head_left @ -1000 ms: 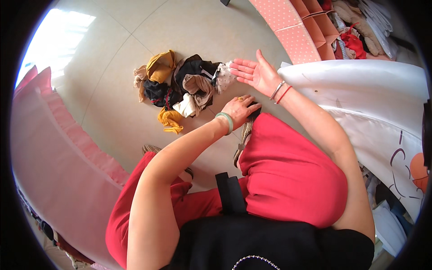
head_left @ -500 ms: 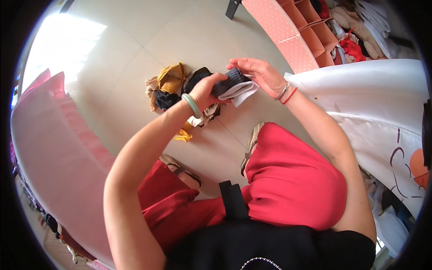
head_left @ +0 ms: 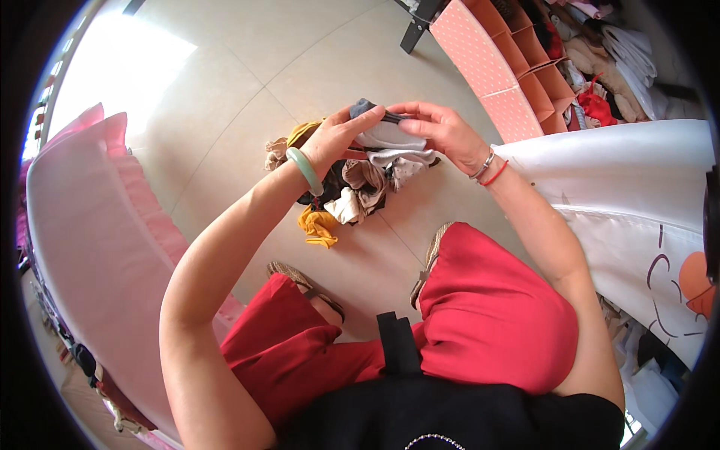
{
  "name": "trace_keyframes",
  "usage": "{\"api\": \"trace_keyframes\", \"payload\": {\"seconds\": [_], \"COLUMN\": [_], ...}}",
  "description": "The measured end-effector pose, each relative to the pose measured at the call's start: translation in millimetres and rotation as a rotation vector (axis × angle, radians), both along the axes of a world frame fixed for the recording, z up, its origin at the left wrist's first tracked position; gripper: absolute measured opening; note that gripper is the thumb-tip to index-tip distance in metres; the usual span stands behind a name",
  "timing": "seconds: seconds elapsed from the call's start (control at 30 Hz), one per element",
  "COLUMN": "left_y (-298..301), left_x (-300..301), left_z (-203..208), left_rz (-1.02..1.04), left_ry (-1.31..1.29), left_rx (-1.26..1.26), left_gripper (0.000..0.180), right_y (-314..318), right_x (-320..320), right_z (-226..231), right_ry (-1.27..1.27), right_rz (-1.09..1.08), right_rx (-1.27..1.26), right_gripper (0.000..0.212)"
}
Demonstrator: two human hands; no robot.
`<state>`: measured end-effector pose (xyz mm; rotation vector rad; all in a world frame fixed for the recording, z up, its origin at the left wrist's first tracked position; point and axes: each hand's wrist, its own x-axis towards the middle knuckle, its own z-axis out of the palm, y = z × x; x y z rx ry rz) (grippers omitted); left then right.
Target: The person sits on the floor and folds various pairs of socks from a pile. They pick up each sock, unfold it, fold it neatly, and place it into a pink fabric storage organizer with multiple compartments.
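Above the floor, my left hand (head_left: 337, 141) and my right hand (head_left: 451, 136) hold a bundle of socks (head_left: 388, 137) between them, light grey with a dark grey part at the top. The left one grips its left side, thumb on top. At the upper right edge, my right thumb and fingers are closed on the fabric. Below the hands lies a loose pile of small clothes (head_left: 364, 182) in brown, cream, black and white, with a mustard-yellow piece (head_left: 318, 226) at its near end. My left hand and the bundle hide part of the pile.
A pink dotted organizer box (head_left: 491, 71) with compartments stands at the far right, beside heaped clothes (head_left: 596, 97). White fabric with a printed drawing (head_left: 622, 161) spreads along the right. A pale pink padded panel (head_left: 90, 247) runs along the left. My knees in red trousers (head_left: 487, 307) are near.
My right hand has come in and closed on the sock bundle, which now shows mostly its light grey side. The view has shifted slightly, and more of the pile shows.
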<state>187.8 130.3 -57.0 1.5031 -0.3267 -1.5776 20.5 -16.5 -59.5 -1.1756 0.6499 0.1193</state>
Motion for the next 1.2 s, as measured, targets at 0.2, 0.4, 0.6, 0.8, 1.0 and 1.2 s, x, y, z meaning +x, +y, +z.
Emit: {"api": "trace_keyframes", "payload": {"seconds": [0.2,0.4,0.6,0.8,1.0,1.2], "left_y": [3.6,20.7,22.7,24.3,36.3,28.4], "left_x": [-6.4,7.7,8.8,3.2,24.7,16.4], "left_z": [-4.0,1.8,8.9,14.2,0.6,29.3], "left_rz": [0.042,0.026,0.101,0.111,-0.024,-0.022], "left_ry": [-0.128,0.118,-0.022,-0.003,-0.145,-0.105], "left_rx": [-0.144,-0.172,-0.078,-0.096,-0.044,0.001], "left_gripper": [0.049,0.055,0.037,0.031,0.029,0.032], "right_y": [13.5,16.1,20.6,17.5,1.5,18.6], "right_x": [13.7,17.9,23.7,29.3,22.1,28.9], "right_z": [-2.0,0.2,-9.1,-11.3,-11.0,23.5], "right_ry": [-0.178,-0.067,-0.229,-0.198,-0.176,-0.192], "right_rz": [0.085,-0.105,-0.105,-0.098,-0.261,-0.165], "right_rx": [-0.243,0.080,-0.322,-0.529,0.020,0.282], "right_gripper": [0.051,0.048,0.056,0.049,0.034,0.032]}}
